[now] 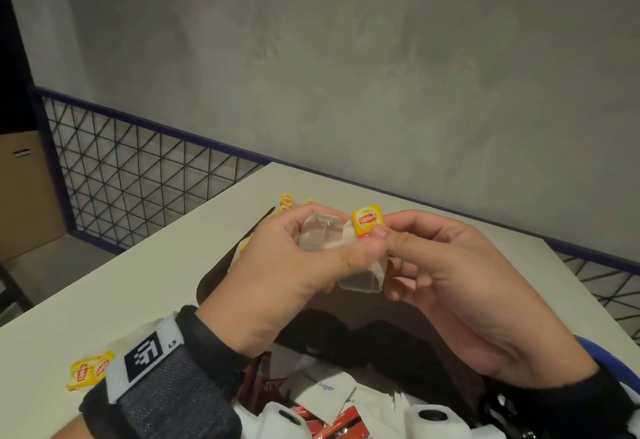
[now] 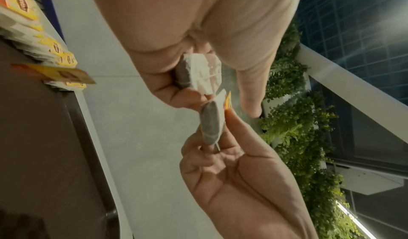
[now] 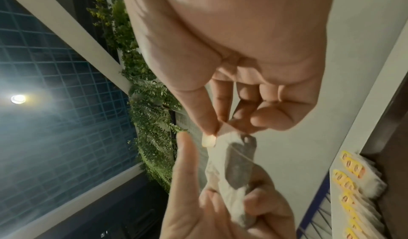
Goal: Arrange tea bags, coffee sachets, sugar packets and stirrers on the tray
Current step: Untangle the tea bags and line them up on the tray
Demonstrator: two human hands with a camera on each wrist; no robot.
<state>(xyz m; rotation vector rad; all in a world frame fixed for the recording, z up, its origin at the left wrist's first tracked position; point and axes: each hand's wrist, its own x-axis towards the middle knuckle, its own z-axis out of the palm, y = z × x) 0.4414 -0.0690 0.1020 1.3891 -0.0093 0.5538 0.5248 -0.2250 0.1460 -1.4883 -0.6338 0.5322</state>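
Both hands are raised over the dark brown tray point(image 1: 212, 286). My left hand point(image 1: 332, 241) grips a white tea bag point(image 1: 317, 234), also seen as the tea bag point(image 2: 198, 73) in the left wrist view. My right hand point(image 1: 381, 234) pinches the yellow Lipton tag point(image 1: 369, 222) of a second tea bag point(image 1: 365, 277), which hangs between the two hands against the first tea bag. A row of tea bags point(image 1: 287, 201) with yellow tags lies along the tray's far edge, shown as the row of tea bags point(image 3: 357, 181) in the right wrist view.
Loose yellow-tagged tea bags point(image 1: 90, 369) lie on the white table point(image 1: 138, 283) at the left. Sugar packets point(image 1: 325, 390) and red coffee sachets point(image 1: 332, 421) are piled at the near edge. A blue rim point(image 1: 606, 355) shows at the right. A wire-mesh railing point(image 1: 138, 175) borders the table.
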